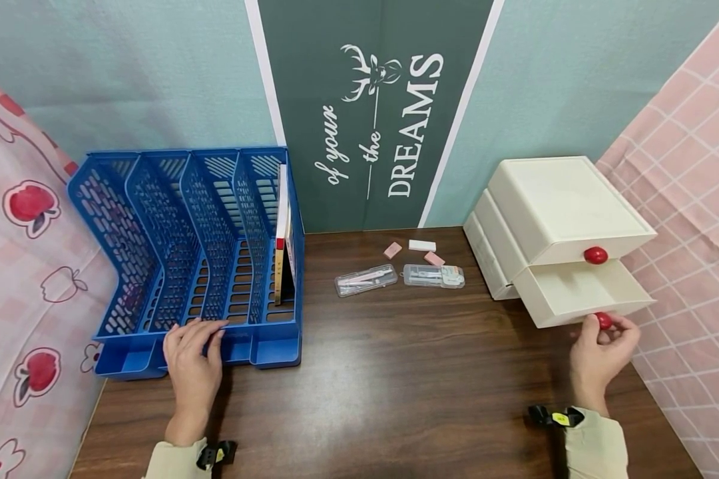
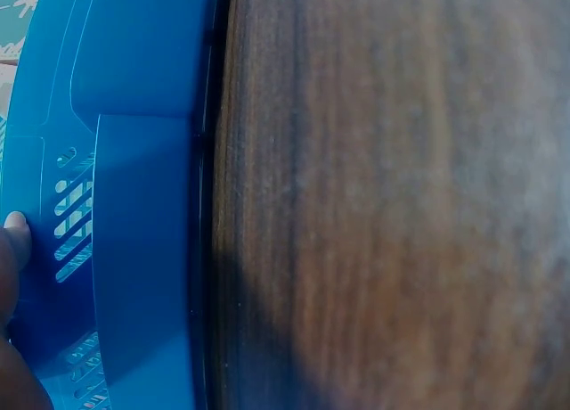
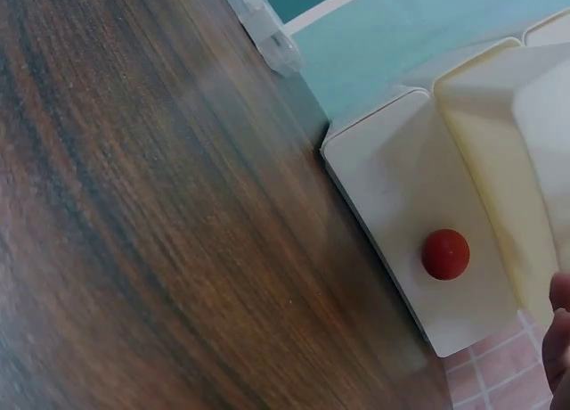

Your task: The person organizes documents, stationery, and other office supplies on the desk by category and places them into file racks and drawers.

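On the right, my right hand (image 1: 602,352) pinches the red knob (image 1: 603,320) of a white drawer (image 1: 587,307), which is pulled out from the small white drawer cabinet (image 1: 575,199). The inside that shows of this drawer is bare. In the right wrist view only some fingertips (image 3: 559,339) appear at the edge, and a lower drawer with its own red knob (image 3: 445,254) is closed. On the left, my left hand (image 1: 194,362) grips the front edge of a blue file rack (image 1: 275,342), fingers over the rim and thumb at the front.
Books (image 1: 283,233) stand in the rack's rightmost compartment. Between rack and cabinet lie two clear cases with drawing tools, the left case (image 1: 365,279) and the right case (image 1: 434,275), plus a white eraser (image 1: 422,245) and two pink erasers (image 1: 392,250). Cloths hang around the table (image 1: 395,386).
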`<state>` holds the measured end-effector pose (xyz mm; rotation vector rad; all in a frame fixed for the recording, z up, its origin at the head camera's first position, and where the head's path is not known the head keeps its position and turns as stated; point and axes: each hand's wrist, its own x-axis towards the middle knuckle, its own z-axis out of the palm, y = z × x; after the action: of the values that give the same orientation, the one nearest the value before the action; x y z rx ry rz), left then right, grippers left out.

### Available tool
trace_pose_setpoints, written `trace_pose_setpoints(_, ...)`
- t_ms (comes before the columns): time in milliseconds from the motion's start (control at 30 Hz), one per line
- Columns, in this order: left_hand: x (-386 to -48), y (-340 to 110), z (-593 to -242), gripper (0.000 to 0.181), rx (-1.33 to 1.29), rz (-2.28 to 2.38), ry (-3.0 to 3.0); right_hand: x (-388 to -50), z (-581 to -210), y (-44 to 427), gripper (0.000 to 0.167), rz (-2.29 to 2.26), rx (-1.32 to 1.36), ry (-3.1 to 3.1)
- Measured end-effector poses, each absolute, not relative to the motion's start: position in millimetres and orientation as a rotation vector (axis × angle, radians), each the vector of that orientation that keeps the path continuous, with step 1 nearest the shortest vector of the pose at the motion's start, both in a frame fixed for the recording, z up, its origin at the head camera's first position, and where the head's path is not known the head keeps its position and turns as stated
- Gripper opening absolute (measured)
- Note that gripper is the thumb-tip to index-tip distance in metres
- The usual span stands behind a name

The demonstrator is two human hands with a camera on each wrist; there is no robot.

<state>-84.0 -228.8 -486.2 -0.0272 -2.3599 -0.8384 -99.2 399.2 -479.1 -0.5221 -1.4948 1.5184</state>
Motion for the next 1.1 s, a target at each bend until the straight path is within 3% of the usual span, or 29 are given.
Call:
trace_pose_setpoints(300,-84.8,-228.5,-487.4,0.012,-0.034,-0.842,-2.352,-109.5,-483.9,394.9,0.023,1.503,-0.47,-1.257)
trace_pose_setpoints(733,-84.4,-229.4,-485.9,0.012,-0.024,-0.831,-2.361,-104.0,-471.5,380.0,0.024,1.251,-0.621,-1.366)
trace_pose_setpoints(1100,-84.6,-228.6,-488.6,0.012,-0.046,-0.825,-2.327,-101.9,-488.0,391.4,0.026,1.125,-0.649,-1.354)
